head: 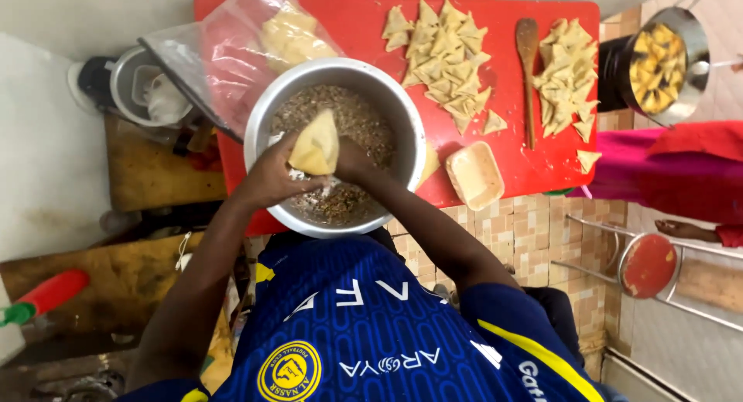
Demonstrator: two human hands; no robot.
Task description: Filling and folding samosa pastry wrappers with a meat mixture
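My left hand [272, 174] holds a pale pastry cone [316, 145] over a big metal bowl [263, 116] of brown minced filling [364, 123]. My right hand [354, 164] is pressed against the cone's right side, fingers closed; whether it holds a spoon is hidden behind the pastry. Both hands hover above the bowl's centre. The bowl stands on a red board [511, 174].
Two heaps of folded triangular pastries [445, 58] [569, 73] lie on the board with a wooden spoon [529, 69] between them. A small tub of paste [474, 175], a plastic bag of pastry sheets [271, 38], and a pot of frying pieces [662, 61] are nearby. Another person's hand [681, 230] is at right.
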